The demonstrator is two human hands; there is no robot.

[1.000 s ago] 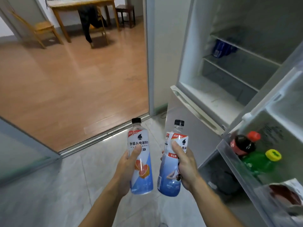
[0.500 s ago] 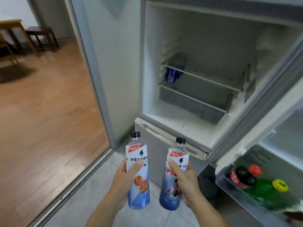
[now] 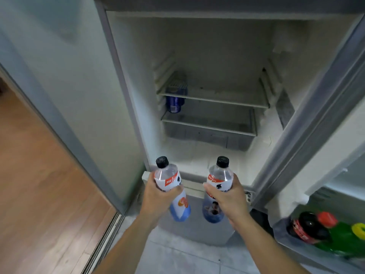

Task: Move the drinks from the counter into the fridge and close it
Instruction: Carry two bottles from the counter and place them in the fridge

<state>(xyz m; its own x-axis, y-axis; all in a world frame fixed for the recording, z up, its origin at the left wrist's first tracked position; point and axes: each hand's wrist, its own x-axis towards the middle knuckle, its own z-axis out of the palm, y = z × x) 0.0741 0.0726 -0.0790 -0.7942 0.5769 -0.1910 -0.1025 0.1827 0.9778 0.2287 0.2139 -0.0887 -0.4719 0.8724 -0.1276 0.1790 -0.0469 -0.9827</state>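
Change: view turned from the floor to face the open fridge (image 3: 207, 159); hands rose closer.
Left hand (image 3: 158, 196): wrapped around 1 bottle (image 3: 172, 192).
Right hand (image 3: 229, 196): wrapped around 1 bottle (image 3: 216, 192).
Meaning: both bottles at fridge threshold, placing probably next.

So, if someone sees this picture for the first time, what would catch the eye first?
Most likely the two black-capped drink bottles held up in the foreground: the left hand grips the bottle with the orange fruit label, and the right hand grips the darker blue bottle. Behind them the open fridge shows almost bare shelves, with one blue can at the back left. At the lower right, the door bin holds a dark bottle and a green bottle.
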